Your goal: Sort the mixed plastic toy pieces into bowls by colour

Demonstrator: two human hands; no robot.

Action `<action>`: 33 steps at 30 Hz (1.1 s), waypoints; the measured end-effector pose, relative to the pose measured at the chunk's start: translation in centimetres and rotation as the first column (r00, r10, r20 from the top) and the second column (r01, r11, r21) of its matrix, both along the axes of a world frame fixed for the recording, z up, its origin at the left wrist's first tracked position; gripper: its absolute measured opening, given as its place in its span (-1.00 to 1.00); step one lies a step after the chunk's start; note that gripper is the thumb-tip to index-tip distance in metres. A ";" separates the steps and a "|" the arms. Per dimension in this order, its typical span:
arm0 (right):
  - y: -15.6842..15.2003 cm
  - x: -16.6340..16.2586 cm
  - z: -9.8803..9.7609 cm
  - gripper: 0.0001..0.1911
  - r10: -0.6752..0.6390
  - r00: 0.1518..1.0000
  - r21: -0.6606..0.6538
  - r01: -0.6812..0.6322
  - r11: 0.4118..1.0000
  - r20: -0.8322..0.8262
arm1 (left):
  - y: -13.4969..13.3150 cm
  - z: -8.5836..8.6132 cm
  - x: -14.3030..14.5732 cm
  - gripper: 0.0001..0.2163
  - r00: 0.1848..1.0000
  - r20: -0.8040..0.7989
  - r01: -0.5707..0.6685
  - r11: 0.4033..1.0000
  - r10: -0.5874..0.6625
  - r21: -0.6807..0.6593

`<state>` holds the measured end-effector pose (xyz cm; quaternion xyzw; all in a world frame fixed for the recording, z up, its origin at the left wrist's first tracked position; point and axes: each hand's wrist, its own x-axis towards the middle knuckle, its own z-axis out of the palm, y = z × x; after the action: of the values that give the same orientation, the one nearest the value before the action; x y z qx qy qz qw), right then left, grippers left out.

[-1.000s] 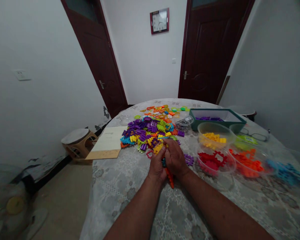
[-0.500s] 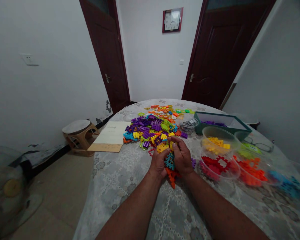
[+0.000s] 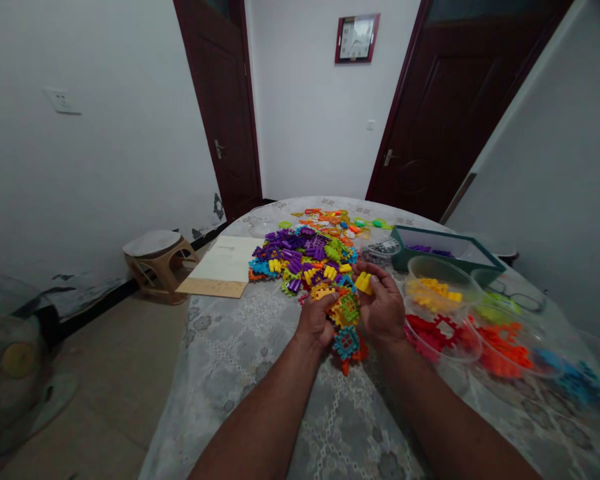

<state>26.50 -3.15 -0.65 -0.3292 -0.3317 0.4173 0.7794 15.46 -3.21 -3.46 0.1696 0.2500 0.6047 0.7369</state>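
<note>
My left hand (image 3: 316,321) is closed around a bunch of joined plastic building pieces (image 3: 347,330) in orange, green, blue and yellow, held just above the table. Beside it on the right, my right hand (image 3: 384,305) pinches a small yellow piece (image 3: 363,282) at its fingertips, close to the bunch. A heap of mixed coloured pieces (image 3: 307,257) lies on the table right beyond both hands.
Clear bowls hold yellow (image 3: 437,285), red (image 3: 437,333) and orange pieces (image 3: 505,343). A green box (image 3: 447,248) stands behind them. A flat board (image 3: 220,270) overhangs the table's left edge, and a stool (image 3: 157,257) stands on the floor.
My hands have lifted the bunch of pieces and parted slightly. The right hand now holds a yellow piece up at its fingertips.
</note>
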 end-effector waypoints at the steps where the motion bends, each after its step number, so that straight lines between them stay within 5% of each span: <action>1: 0.1 0.2 0.1 -0.77 0.005 0.999 -0.003 -0.005 1.000 -0.041 | 0.1 0.1 -0.1 -0.50 1.000 0.013 -0.023 1.000 0.023 -0.006; 11: 0.4 1.3 -1.4 -0.77 0.039 0.996 -0.153 -0.052 0.987 -0.083 | 1.0 1.4 -1.7 -0.54 0.991 0.045 -0.124 0.991 0.126 -0.046; 17: 0.5 0.9 -1.6 -0.64 0.142 0.989 -0.123 -0.136 0.983 0.038 | 1.8 2.8 -3.3 -0.63 0.992 0.021 -0.119 0.991 0.121 -0.066; 25: -1.5 0.8 2.3 -0.60 0.151 0.988 -0.156 -0.145 0.977 0.024 | 1.8 3.9 -4.3 -0.65 0.988 0.045 -0.146 0.987 0.149 -0.065; 33: -2.5 6.2 6.2 -0.66 -0.013 0.944 -0.200 0.084 0.976 0.330 | 1.9 3.0 -4.2 -0.63 0.989 0.081 -0.116 0.991 0.122 -0.065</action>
<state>32.66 -5.66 5.56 -0.4826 -0.4017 0.3704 0.6845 11.25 -1.26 -0.42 0.1063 0.2462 0.6465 0.7142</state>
